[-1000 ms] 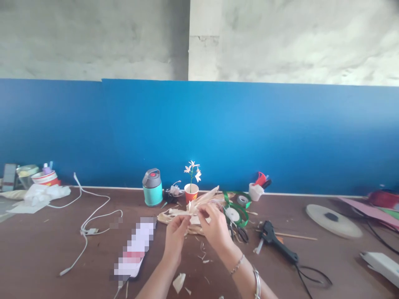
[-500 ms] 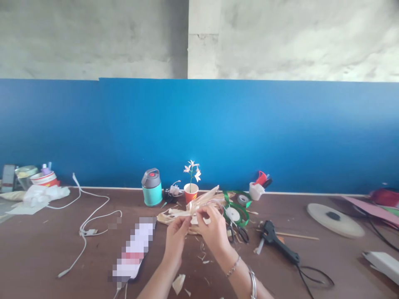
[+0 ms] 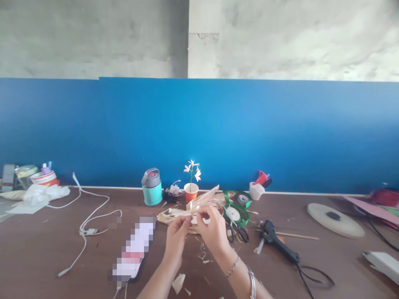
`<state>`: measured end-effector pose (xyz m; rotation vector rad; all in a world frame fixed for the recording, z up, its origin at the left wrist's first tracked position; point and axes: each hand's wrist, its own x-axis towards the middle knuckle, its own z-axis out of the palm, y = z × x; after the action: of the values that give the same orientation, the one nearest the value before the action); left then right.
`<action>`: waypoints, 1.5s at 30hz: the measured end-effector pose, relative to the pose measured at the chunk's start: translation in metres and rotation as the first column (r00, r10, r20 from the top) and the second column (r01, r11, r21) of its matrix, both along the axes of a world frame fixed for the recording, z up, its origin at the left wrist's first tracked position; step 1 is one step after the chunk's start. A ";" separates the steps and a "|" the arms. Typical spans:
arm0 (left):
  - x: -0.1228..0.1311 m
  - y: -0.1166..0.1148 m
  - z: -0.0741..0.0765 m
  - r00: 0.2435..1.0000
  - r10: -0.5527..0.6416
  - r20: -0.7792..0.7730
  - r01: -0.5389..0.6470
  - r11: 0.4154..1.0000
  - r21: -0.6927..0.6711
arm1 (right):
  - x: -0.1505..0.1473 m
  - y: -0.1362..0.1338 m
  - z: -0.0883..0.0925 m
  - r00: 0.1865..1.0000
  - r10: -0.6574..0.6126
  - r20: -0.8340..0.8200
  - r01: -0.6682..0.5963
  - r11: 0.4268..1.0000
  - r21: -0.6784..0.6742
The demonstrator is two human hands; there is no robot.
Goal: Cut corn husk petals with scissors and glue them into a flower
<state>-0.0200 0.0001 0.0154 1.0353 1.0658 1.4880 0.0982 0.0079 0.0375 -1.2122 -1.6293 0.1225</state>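
Note:
My left hand (image 3: 177, 234) is closed in a pinch around the lower end of a small pale husk strip (image 3: 191, 208), which stands up from the fingertips. Close beside it my right hand (image 3: 214, 232) has thumb and index finger bent together; what is between them, if anything, is too small to make out. Behind both hands lies a pile of dried corn husks (image 3: 168, 216), partly hidden by them. A red paper cup (image 3: 191, 194) with a stem of pale flowers (image 3: 192, 168) stands just beyond the pile.
Right of the husks lie green ribbon (image 3: 245, 218), scissors (image 3: 242, 234) and a black glue gun (image 3: 279, 243). A teal flask (image 3: 152, 193) stands at the back. A phone (image 3: 135, 251) and a white cable (image 3: 90, 218) are on the left. Husk scraps (image 3: 178, 283) lie in front.
My right fingertips have drawn slightly away from the pale strip, so more of it shows above my left fingers. Everything else looks the same.

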 end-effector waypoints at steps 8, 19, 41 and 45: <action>0.000 0.000 -0.001 1.000 -0.018 0.006 0.019 1.000 -0.006 | -0.001 -0.001 0.001 1.000 -0.001 -0.009 0.001 1.000 0.006; 0.000 -0.002 0.003 1.000 -0.012 -0.012 0.012 1.000 0.007 | -0.001 0.000 0.000 1.000 -0.007 -0.011 0.007 0.999 0.036; -0.028 0.024 -0.009 0.950 0.213 0.230 -0.207 0.977 -0.052 | -0.017 0.002 -0.015 0.738 0.325 0.592 -0.001 0.877 -0.481; -0.026 0.022 -0.010 0.967 0.160 0.197 -0.162 0.987 -0.010 | -0.031 0.005 -0.019 0.712 0.313 0.629 0.064 0.863 -0.501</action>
<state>-0.0458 0.0224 0.0054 0.8005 1.0223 1.6881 0.0668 0.0128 0.0183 -1.6579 -2.4647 0.1938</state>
